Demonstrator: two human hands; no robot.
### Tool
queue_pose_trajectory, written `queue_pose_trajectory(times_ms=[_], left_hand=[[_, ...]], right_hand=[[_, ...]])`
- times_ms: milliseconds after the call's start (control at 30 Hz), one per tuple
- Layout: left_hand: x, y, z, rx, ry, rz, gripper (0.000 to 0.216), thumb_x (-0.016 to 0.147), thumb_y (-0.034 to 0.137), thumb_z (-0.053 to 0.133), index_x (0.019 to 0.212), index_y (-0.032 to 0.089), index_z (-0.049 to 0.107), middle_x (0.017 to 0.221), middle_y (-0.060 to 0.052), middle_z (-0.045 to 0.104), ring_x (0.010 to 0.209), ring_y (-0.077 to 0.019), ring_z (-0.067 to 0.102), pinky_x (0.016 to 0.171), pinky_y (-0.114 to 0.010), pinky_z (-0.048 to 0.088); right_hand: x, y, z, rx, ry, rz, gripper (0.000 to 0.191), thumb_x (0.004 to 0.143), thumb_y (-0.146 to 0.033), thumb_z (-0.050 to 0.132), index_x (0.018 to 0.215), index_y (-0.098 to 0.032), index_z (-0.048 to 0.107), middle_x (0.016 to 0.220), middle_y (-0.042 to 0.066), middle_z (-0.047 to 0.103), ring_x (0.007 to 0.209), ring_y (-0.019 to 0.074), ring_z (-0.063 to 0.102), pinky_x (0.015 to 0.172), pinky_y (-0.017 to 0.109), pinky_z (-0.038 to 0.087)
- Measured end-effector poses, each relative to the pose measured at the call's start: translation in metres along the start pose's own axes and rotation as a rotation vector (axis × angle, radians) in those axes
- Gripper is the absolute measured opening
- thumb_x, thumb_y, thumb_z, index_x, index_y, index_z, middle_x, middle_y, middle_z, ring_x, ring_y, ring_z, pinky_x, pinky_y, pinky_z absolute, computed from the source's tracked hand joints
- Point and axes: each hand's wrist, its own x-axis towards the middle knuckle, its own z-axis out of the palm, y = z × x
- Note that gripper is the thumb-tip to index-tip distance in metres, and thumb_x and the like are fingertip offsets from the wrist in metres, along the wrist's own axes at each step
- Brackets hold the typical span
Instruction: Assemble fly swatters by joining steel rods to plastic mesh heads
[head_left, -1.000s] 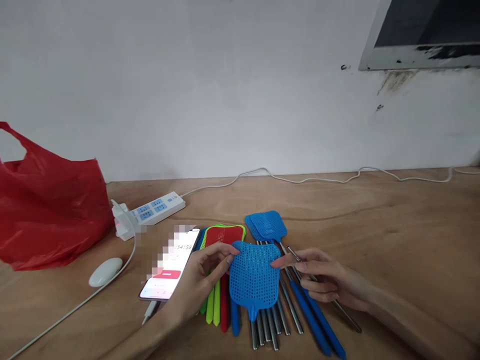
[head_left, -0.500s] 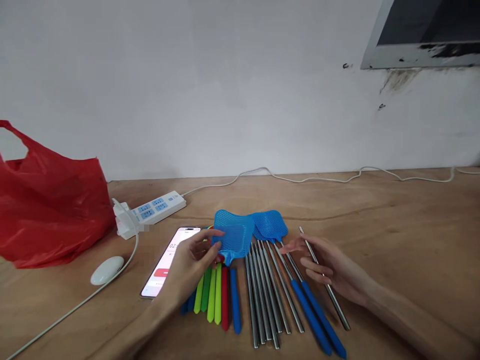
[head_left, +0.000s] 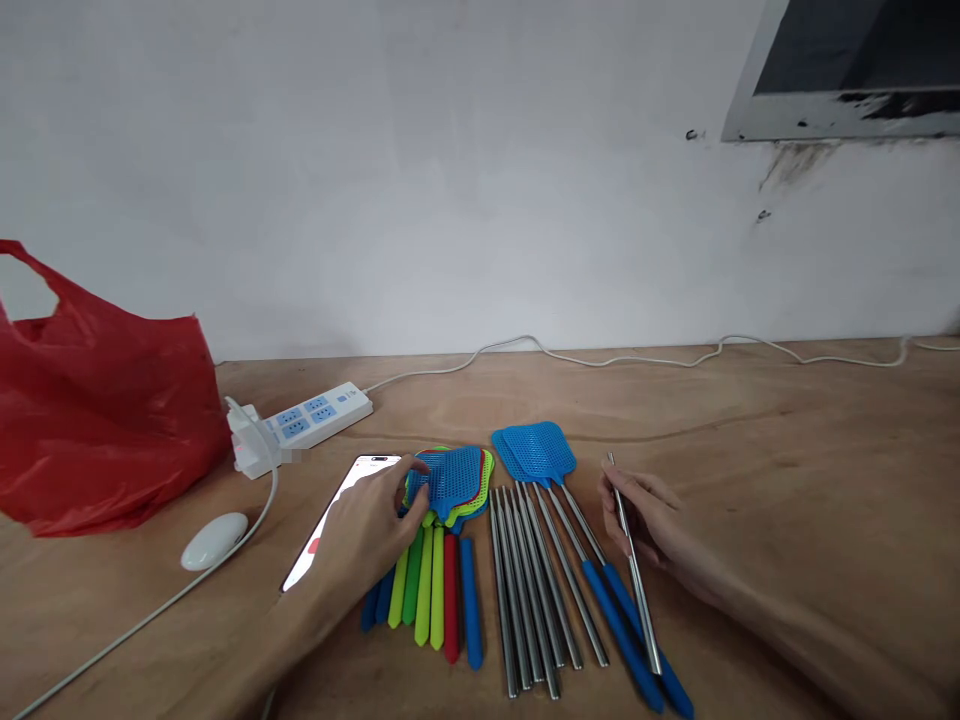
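Observation:
My left hand (head_left: 375, 520) is at the left edge of a stack of mesh fly swatter heads, thumb and index finger apart. A blue fly swatter head (head_left: 454, 478) lies on top, with red and yellow-green ones showing beneath. My right hand (head_left: 645, 515) grips a thin metal rod (head_left: 637, 590), tilted, its upper end poking out above the fingers. Under its lower end lie two blue handles (head_left: 626, 640) on rods, joined to blue swatter heads (head_left: 536, 452). Several loose metal rods (head_left: 529, 590) lie side by side. Left of them is a row of coloured handles (head_left: 424, 590).
A lit phone (head_left: 307, 560) lies partly under my left forearm. Further left are a white oval device (head_left: 214, 541), a white power strip (head_left: 326, 415) with cables, and a red plastic bag (head_left: 112, 420). A wall (head_left: 450, 200) stands behind the wooden table (head_left: 787, 440).
The blue swatter head that my left hand held raised now lies on the stack. My right hand has turned and closed more around the rod, whose lower end has swung left.

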Motion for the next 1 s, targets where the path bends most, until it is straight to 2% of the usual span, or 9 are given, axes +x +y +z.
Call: queue_pose_trajectory(times_ms=[133, 267, 367, 467, 567, 667, 733, 900, 1000], left_hand=[[-0.002, 0.003, 0.002, -0.019, 0.072, 0.055, 0.029, 0.093, 0.040, 0.043, 0.102, 0.023, 0.064, 0.062, 0.002, 0.054, 0.059, -0.0213, 0.057, 0.054, -0.028, 0.032], [-0.009, 0.012, 0.005, -0.074, 0.104, 0.163, 0.025, 0.096, 0.037, 0.043, 0.096, 0.022, 0.062, 0.059, 0.003, 0.052, 0.054, -0.0187, 0.053, 0.054, -0.027, 0.032], [-0.014, 0.018, 0.006, -0.071, 0.087, 0.225, 0.024, 0.097, 0.034, 0.042, 0.093, 0.022, 0.061, 0.056, 0.004, 0.050, 0.049, -0.0167, 0.050, 0.052, -0.026, 0.028], [-0.018, 0.021, 0.008, -0.062, 0.067, 0.263, 0.023, 0.098, 0.032, 0.041, 0.093, 0.022, 0.061, 0.056, 0.004, 0.049, 0.048, -0.0160, 0.049, 0.051, -0.025, 0.027], [-0.020, 0.021, 0.009, -0.061, 0.020, 0.312, 0.023, 0.099, 0.030, 0.040, 0.092, 0.022, 0.060, 0.058, 0.003, 0.054, 0.051, -0.0167, 0.054, 0.052, -0.025, 0.031], [-0.022, 0.022, 0.010, -0.068, -0.021, 0.371, 0.023, 0.099, 0.029, 0.040, 0.092, 0.022, 0.061, 0.065, 0.000, 0.062, 0.057, -0.0182, 0.060, 0.055, -0.026, 0.035], [-0.022, 0.023, 0.011, -0.072, -0.040, 0.405, 0.024, 0.099, 0.028, 0.039, 0.092, 0.021, 0.061, 0.066, 0.000, 0.064, 0.057, -0.0182, 0.060, 0.055, -0.026, 0.036], [-0.023, 0.024, 0.013, -0.067, -0.071, 0.423, 0.025, 0.100, 0.028, 0.039, 0.093, 0.020, 0.061, 0.064, 0.000, 0.063, 0.056, -0.0178, 0.059, 0.053, -0.026, 0.035], [-0.024, 0.023, 0.014, -0.073, -0.104, 0.400, 0.025, 0.099, 0.029, 0.039, 0.093, 0.021, 0.061, 0.065, 0.000, 0.063, 0.057, -0.0180, 0.060, 0.054, -0.027, 0.035]], right_hand=[[0.001, 0.002, 0.003, 0.005, -0.079, -0.023, 0.049, 0.088, -0.068, 0.050, 0.080, -0.020, 0.053, 0.046, -0.004, 0.058, 0.029, 0.0057, 0.031, 0.031, 0.017, 0.017], [0.002, 0.004, 0.004, 0.024, -0.108, -0.059, 0.051, 0.084, -0.063, 0.056, 0.109, -0.018, 0.057, 0.061, -0.002, 0.065, 0.035, 0.0086, 0.043, 0.033, 0.020, 0.032], [0.001, 0.006, 0.005, -0.055, -0.110, -0.122, 0.067, 0.084, -0.051, 0.063, 0.139, -0.018, 0.044, 0.073, -0.001, 0.068, 0.042, 0.0094, 0.048, 0.040, 0.023, 0.040], [0.000, 0.012, 0.007, -0.132, -0.112, -0.209, 0.080, 0.088, -0.047, 0.063, 0.153, -0.021, 0.023, 0.078, 0.000, 0.068, 0.047, 0.0106, 0.049, 0.044, 0.024, 0.039], [0.000, 0.020, 0.010, -0.272, -0.046, -0.346, 0.067, 0.091, -0.042, 0.064, 0.147, -0.025, 0.031, 0.066, -0.006, 0.060, 0.052, 0.0123, 0.046, 0.050, 0.025, 0.035], [-0.001, 0.024, 0.013, -0.517, 0.030, -0.482, 0.024, 0.093, -0.042, 0.064, 0.110, -0.026, 0.061, 0.060, -0.006, 0.051, 0.053, 0.0126, 0.044, 0.054, 0.027, 0.034], [-0.003, 0.022, 0.016, -0.683, 0.010, -0.524, 0.017, 0.095, -0.042, 0.061, 0.094, -0.025, 0.066, 0.067, -0.002, 0.057, 0.057, 0.0142, 0.050, 0.057, 0.029, 0.038], [-0.009, 0.012, 0.020, -0.893, -0.089, -0.645, 0.021, 0.100, -0.032, 0.051, 0.111, -0.025, 0.067, 0.103, 0.007, 0.068, 0.096, 0.0232, 0.064, 0.081, 0.036, 0.048], [-0.009, 0.012, 0.018, -0.946, -0.083, -0.717, 0.024, 0.101, -0.028, 0.046, 0.117, -0.024, 0.064, 0.111, 0.008, 0.066, 0.102, 0.0231, 0.063, 0.085, 0.037, 0.048]])
